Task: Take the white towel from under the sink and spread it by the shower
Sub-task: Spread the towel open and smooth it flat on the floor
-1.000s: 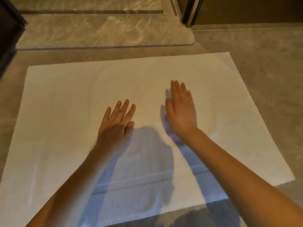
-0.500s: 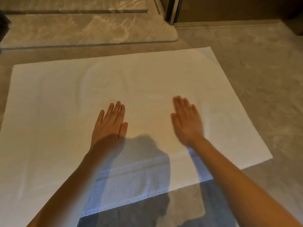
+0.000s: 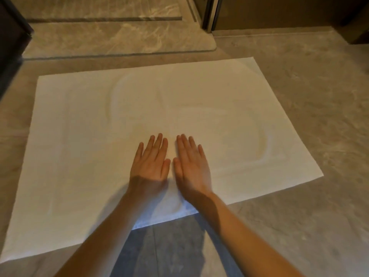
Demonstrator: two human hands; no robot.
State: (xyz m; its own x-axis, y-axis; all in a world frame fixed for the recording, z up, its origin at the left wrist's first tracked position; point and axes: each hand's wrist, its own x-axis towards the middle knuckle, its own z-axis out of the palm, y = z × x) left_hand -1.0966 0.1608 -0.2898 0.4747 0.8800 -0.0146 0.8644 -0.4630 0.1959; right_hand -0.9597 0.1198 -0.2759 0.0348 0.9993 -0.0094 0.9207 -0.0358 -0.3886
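Observation:
The white towel (image 3: 83, 136) lies spread flat on the stone floor, just in front of the raised marble shower threshold (image 3: 99, 41). Faint curved smoothing marks show on its surface. My left hand (image 3: 150, 162) and my right hand (image 3: 192, 166) rest palm down side by side on the towel, near the middle of its near edge. The fingers of both hands are stretched out flat and hold nothing. My forearms cast a shadow over the towel's near edge.
A metal door frame post (image 3: 209, 15) stands at the back, right of the threshold. A dark panel (image 3: 12, 43) rises at the far left. Grey stone floor (image 3: 299, 196) surrounds the towel to the right and front.
Both hands have slid back toward the towel's near edge, and the right hand has moved left until it lies close beside the left hand. The camera has pulled back.

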